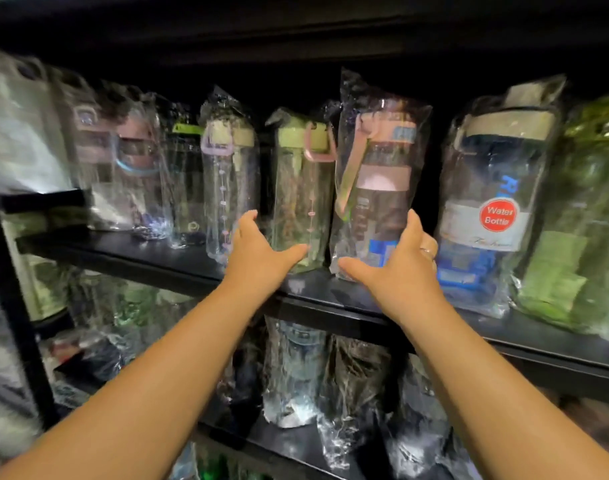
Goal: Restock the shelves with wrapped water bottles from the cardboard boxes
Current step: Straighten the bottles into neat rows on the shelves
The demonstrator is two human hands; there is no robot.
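A black shelf (178, 261) carries a row of plastic-wrapped water bottles. My right hand (400, 268) grips the lower part of a wrapped pink-lid bottle (376, 174) that stands upright on the shelf, thumb in front and fingers curled round its right side. My left hand (258, 252) rests against the neighbouring wrapped green-lid bottle (301, 195). Its thumb stretches across that bottle's base, and its fingers point up along the bottle's left side. A clear bottle with a purple handle (227, 181) stands just left of that hand.
A large wrapped bottle with a red "Water Bottle" sticker (490, 216) stands right of the pink-lid one, and a green one (580, 237) beyond it. More wrapped bottles (296, 372) fill the lower shelf. A black upright post (15, 306) runs at the left.
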